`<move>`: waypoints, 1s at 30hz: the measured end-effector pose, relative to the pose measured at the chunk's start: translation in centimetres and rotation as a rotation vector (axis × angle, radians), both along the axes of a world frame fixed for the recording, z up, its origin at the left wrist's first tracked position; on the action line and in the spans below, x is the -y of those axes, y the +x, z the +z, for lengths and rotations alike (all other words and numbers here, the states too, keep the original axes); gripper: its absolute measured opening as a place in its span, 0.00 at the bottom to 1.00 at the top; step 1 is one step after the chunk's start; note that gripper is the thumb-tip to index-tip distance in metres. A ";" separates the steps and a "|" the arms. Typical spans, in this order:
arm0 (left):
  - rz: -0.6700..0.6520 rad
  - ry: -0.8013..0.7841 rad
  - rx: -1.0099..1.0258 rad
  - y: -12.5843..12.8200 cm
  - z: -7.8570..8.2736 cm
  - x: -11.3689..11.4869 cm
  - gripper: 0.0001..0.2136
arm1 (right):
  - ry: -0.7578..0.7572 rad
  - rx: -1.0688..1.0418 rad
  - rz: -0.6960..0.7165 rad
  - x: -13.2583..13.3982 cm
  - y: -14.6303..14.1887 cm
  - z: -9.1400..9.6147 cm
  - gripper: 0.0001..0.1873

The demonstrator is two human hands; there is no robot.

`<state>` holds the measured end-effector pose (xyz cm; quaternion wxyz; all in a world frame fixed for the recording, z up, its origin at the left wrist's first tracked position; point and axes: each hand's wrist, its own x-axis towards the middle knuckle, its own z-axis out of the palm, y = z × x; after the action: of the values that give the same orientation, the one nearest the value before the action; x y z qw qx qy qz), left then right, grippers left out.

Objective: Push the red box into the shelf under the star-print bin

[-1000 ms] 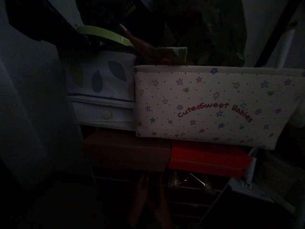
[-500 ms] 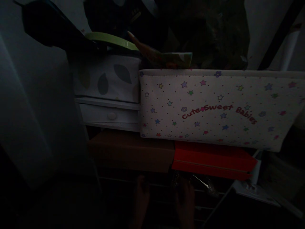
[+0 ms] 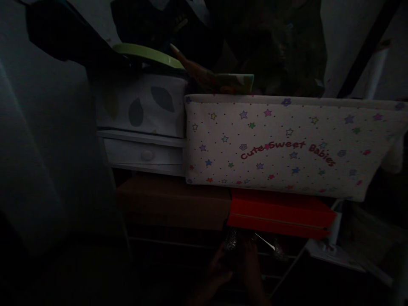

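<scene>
It is very dark around both hands. My left hand reaches in from the bottom, its fingers curled at the near side of a dark glittery thing. Close by on the right, my right hand has its fingers bent against the same thing, whose kind I cannot make out. Just right of that hand, a thin shiny strip leads to a second glittery piece. Both pieces are in front of the rack's pale bars, under a red box.
Left of the red box is a brown box. Above them stands a white star-patterned fabric bin, beside a white drawer unit with a leaf-patterned case on it. A pale post rises at the right.
My left hand has moved right, from apart to the dark glittery thing beside my right hand, and its fingers have curled. The view has shifted slightly.
</scene>
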<state>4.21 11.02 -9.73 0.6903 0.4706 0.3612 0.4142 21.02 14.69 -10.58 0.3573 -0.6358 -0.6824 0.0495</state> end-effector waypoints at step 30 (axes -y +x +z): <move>-0.162 0.163 0.090 -1.3 3.1 1.1 0.43 | -0.105 -1.042 -0.073 -0.2 -4.3 2.0 0.33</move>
<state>2.93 9.90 -6.65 0.6966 0.5336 0.2558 0.4057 16.72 14.89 -8.57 0.6185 -0.5673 -0.3881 0.3809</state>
